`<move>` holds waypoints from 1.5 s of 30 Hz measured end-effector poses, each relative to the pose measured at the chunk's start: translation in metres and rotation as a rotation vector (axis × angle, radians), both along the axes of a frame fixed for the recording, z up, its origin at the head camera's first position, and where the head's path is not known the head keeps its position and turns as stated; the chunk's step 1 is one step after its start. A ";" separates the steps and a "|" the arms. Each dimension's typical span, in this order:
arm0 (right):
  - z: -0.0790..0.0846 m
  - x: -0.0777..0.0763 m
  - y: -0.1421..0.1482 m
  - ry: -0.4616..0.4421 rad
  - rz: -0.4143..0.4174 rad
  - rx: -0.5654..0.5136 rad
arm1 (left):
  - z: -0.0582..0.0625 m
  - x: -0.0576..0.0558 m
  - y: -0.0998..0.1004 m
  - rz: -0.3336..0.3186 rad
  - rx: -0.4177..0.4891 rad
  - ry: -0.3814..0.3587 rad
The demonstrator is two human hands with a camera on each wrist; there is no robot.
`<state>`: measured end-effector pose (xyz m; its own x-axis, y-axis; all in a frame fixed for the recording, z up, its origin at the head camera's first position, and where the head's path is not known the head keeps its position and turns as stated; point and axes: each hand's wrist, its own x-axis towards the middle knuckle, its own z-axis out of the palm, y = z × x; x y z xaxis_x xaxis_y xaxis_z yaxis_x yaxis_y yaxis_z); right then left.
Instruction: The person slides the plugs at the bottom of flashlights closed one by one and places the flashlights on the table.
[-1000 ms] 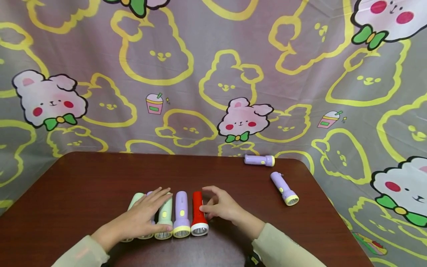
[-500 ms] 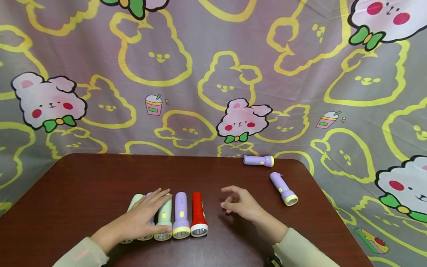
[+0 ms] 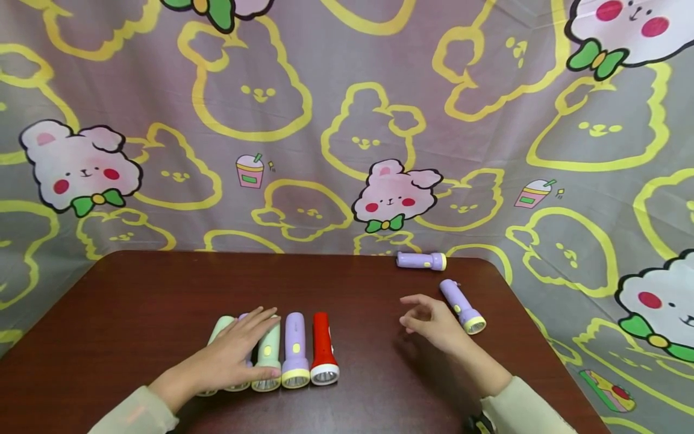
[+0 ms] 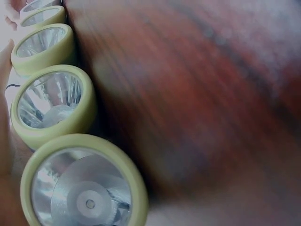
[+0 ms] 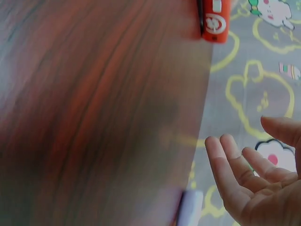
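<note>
My left hand (image 3: pixel 230 352) lies across the left part of a row of flashlights, fingers extended. Under it are a light green flashlight (image 3: pixel 269 340), a mostly covered purple one and another green flashlight (image 3: pixel 221 325) at the row's left end. To its right lie a purple flashlight (image 3: pixel 295 343) and a red flashlight (image 3: pixel 322 343) with a white head. The left wrist view shows their lens ends, the nearest flashlight (image 4: pixel 84 141) having a pale yellow rim. My right hand (image 3: pixel 436 322) hovers over the table with loosely bent fingers, holding nothing, close to a separate purple flashlight (image 3: pixel 461 306).
Another purple flashlight (image 3: pixel 420 260) lies sideways at the back edge of the dark brown table (image 3: pixel 162 283). A patterned cloth (image 3: pixel 325 120) with cartoon rabbits hangs behind the table and along its right side.
My right hand has left the red flashlight's side and moved right, towards the separate purple flashlight. The left hand and the row stay in place.
</note>
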<state>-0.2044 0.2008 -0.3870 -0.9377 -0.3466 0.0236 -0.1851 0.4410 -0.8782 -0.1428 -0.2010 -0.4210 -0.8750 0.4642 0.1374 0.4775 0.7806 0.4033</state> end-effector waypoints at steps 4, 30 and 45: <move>0.003 0.000 0.014 0.029 -0.074 0.020 | 0.000 0.001 0.000 -0.001 0.002 -0.005; 0.013 -0.017 0.082 0.289 -0.336 0.384 | 0.002 0.001 0.000 -0.002 -0.012 0.002; -0.003 -0.040 0.104 0.233 -0.385 0.427 | 0.002 0.001 -0.001 -0.003 0.012 -0.021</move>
